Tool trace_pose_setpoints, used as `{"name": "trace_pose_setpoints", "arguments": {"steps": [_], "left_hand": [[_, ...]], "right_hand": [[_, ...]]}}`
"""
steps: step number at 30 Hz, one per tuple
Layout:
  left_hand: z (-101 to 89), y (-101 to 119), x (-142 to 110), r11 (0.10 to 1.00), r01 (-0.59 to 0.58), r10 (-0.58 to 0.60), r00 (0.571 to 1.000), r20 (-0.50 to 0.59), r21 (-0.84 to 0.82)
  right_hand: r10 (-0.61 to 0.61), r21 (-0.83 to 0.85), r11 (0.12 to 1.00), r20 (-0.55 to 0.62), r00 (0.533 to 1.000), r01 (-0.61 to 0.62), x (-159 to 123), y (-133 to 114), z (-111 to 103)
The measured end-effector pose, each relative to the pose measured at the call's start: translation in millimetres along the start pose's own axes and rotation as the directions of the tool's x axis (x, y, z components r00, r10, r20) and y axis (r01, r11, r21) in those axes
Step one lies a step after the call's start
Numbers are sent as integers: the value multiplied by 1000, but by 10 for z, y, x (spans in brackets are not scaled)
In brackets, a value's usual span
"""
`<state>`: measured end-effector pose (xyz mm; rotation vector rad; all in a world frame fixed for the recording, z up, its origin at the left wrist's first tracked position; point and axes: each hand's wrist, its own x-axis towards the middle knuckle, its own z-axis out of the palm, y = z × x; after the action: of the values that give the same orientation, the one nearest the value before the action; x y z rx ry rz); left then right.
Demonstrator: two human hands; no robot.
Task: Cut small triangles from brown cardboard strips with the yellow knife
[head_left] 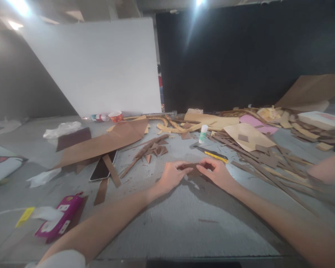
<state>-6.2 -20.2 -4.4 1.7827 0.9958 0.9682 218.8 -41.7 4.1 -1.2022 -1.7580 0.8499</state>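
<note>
1. Brown cardboard piece (191, 168) – one, low over the grey surface (170, 219), mid-frame.
2. Left hand (171, 175) and right hand (216, 173) – two, each grip pinched shut on an end.
3. Nearby: one yellow utility knife (212, 153), one glue stick (203, 133), one phone (102, 167).

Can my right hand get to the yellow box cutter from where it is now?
Probably yes: the right hand sits just short of the box cutter, with bare table between, though both hands pinch a brown cardboard piece.
</note>
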Motion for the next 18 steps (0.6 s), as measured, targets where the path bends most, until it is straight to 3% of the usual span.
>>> {"name": "trace_pose_setpoints", "arguments": {"steps": [6,18], "left_hand": [[17,42,-29,1000,4,-4,1000,12,-5],[44,13,-42,999,8,-9,1000,-25,-41]], "right_hand": [[-7,-55,998,48,999,9,-21,-116,-2],[77,25,997,-44,996,-76,-62,-105,76]]}}
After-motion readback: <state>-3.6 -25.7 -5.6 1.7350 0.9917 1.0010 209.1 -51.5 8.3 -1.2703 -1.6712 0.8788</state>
